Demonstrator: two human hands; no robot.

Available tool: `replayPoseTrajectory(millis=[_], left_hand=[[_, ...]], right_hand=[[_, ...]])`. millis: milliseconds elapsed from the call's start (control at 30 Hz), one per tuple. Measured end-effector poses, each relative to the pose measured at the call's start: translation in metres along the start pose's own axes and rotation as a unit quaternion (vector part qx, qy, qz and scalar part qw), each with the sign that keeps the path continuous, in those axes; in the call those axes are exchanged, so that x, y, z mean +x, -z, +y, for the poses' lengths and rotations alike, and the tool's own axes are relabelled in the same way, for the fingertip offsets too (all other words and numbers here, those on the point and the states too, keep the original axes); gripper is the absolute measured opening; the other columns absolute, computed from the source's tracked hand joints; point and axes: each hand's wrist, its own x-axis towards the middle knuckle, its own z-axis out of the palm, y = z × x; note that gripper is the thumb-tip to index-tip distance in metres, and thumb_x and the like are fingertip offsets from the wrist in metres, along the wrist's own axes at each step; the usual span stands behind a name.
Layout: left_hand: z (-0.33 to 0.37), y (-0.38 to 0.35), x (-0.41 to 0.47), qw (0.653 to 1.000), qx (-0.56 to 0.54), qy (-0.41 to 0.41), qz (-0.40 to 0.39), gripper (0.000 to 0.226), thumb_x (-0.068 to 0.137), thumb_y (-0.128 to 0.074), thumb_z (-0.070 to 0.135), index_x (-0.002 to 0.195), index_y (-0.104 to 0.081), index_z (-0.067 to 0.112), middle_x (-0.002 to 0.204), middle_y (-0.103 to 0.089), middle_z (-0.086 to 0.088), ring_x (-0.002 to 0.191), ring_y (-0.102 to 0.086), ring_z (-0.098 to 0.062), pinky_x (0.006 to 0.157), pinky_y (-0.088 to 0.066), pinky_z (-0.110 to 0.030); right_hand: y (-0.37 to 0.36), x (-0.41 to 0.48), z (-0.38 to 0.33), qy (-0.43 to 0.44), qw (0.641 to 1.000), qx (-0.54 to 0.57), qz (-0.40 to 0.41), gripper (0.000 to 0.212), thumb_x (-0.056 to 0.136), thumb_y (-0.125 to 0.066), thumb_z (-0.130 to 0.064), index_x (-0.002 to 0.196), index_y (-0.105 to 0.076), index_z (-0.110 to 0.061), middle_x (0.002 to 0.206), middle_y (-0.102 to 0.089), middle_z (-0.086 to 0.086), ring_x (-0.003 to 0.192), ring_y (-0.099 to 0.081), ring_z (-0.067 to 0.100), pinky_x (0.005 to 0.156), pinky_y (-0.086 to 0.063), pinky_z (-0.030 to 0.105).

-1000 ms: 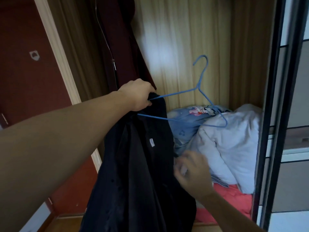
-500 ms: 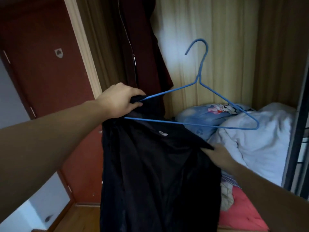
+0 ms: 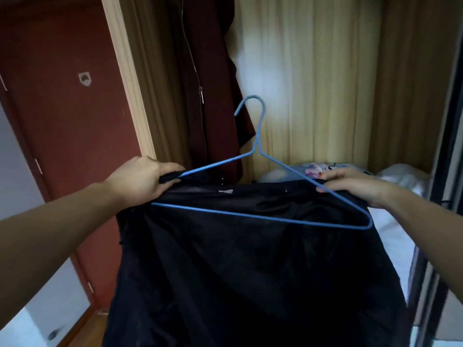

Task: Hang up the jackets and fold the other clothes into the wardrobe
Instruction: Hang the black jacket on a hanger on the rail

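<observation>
A black jacket [image 3: 250, 266] hangs spread open in front of me, lining toward me. A blue wire hanger [image 3: 260, 186] lies against its collar, hook pointing up. My left hand [image 3: 142, 179] grips the jacket's left shoulder together with the hanger's left end. My right hand [image 3: 355, 184] holds the jacket's right shoulder, thumb pressed on the hanger's right arm. The hanger's right corner sticks out in front of the fabric.
A dark red zip jacket [image 3: 208, 83] hangs inside the wardrobe at the left, before its pale wooden back wall [image 3: 313, 83]. Folded blue [image 3: 313, 169] and white bedding [image 3: 400, 176] lie on the wardrobe floor. A sliding door frame [image 3: 448, 146] stands at right, a red door [image 3: 65, 121] at left.
My right hand rose from the jacket's lower edge to its right shoulder and onto the hanger. The jacket now spreads wide between both hands. The view shifted downward.
</observation>
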Motion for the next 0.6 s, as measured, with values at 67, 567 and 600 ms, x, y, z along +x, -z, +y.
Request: replayPoseTrajectory(millis=[67, 567, 600], left_hand=[[0.001, -0.003, 0.001, 0.999, 0.023, 0.041, -0.023, 0.033, 0.095, -0.055, 0.041, 0.126, -0.062, 0.035, 0.103, -0.074, -0.008, 0.092, -0.068, -0.036, 0.076, -0.052, -0.038], [0.022, 0.009, 0.031, 0.946, -0.259, 0.119, -0.157, 0.016, 0.079, -0.076, 0.040, 0.094, -0.074, 0.033, 0.091, -0.075, 0.011, 0.091, -0.069, -0.008, 0.091, -0.053, -0.030], [0.025, 0.012, 0.032, 0.926, -0.306, 0.126, -0.179, 0.025, 0.072, -0.078, 0.047, 0.092, -0.075, 0.032, 0.090, -0.075, 0.011, 0.089, -0.070, -0.006, 0.090, -0.053, -0.028]], right_hand=[[0.009, -0.004, -0.004, -0.024, 0.998, 0.053, -0.039, 0.062, 0.066, -0.082, -0.034, 0.118, -0.067, -0.003, 0.119, -0.068, 0.011, 0.107, -0.067, 0.018, 0.099, -0.048, 0.029], [0.010, -0.020, -0.011, 0.090, 0.977, -0.162, 0.108, 0.015, 0.076, -0.083, -0.016, 0.074, -0.068, -0.012, 0.062, -0.068, -0.011, 0.058, -0.060, 0.001, 0.055, -0.045, 0.011], [0.009, -0.021, -0.010, 0.101, 0.973, -0.162, 0.129, 0.018, 0.075, -0.083, -0.016, 0.070, -0.066, -0.014, 0.057, -0.065, -0.012, 0.054, -0.058, 0.000, 0.052, -0.043, 0.011]])
